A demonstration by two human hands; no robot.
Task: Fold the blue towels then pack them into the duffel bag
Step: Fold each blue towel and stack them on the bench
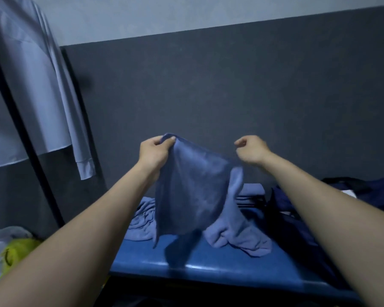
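Both hands hold a dark blue cloth towel (191,191) up above a glossy blue bench (208,262).

The left hand (154,151) pinches the towel's upper left corner between thumb and fingers; the right hand (252,149) is curled and blurred, gripping the upper right edge. Paler blue towels lie beneath: a crumpled heap (142,220) at left, a draped one (237,227) at centre, a folded stack (251,193) farther back. The dark navy duffel bag (302,218) sits on the right.

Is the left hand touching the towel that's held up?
Touching. The head view shows the left hand pinching the top corner of the raised towel, thumb and fingers closed on the cloth.
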